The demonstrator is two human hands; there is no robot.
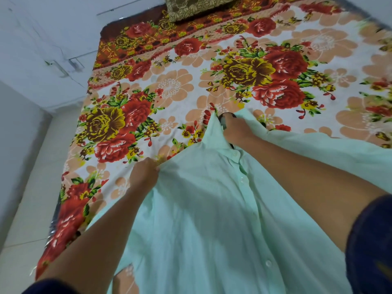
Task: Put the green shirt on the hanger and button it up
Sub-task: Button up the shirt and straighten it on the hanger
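while gripped at shoulder edge and collar, green shirt (203, 209) between left hand (144, 174), right hand (237, 132)

Two bare forearms in view, short dark navy sleeves at the frame edges.
Left hand (144, 174) and right hand (237, 130): no gloves, rings, watch or bands visible on either wrist or on the fingers that show. Forearms uncovered from wrist to above the elbow. Left sleeve (48, 287) is only a dark navy sliver at the bottom-left corner. Right sleeve (371, 245) is larger, same dark navy fabric, rounded hem edge, slightly blurred; a faint yellowish mark sits low on it near the right edge, too blurred to read.
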